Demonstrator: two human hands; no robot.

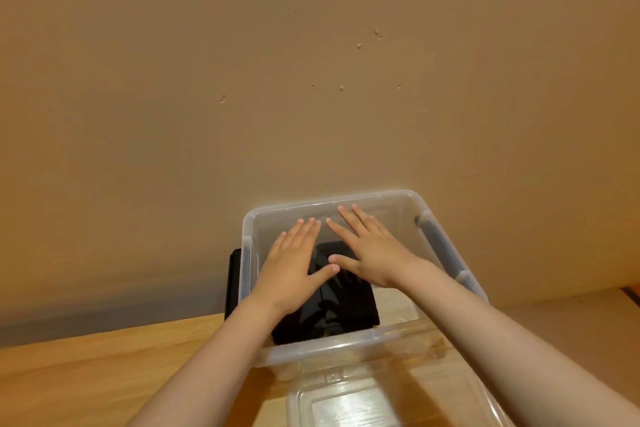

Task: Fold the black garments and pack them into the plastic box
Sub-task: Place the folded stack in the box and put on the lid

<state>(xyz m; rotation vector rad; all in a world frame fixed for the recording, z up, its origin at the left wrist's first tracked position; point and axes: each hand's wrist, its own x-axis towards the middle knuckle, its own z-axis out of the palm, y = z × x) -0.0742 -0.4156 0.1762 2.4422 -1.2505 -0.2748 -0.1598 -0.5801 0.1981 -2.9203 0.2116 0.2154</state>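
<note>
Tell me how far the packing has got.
Done: a folded black garment lies in the plastic box. In hand: left hand and right hand spread flat over it. Left: the lid lies off, in front of the box.

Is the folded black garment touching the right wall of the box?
Apart. The head view shows a strip of bare floor between the black garment and the right wall of the plastic box.

Both hands, left hand (294,255) and right hand (369,246), lie flat with fingers straight over a folded black garment (343,308) inside the clear plastic box (332,345) on a wooden table (104,374).
</note>
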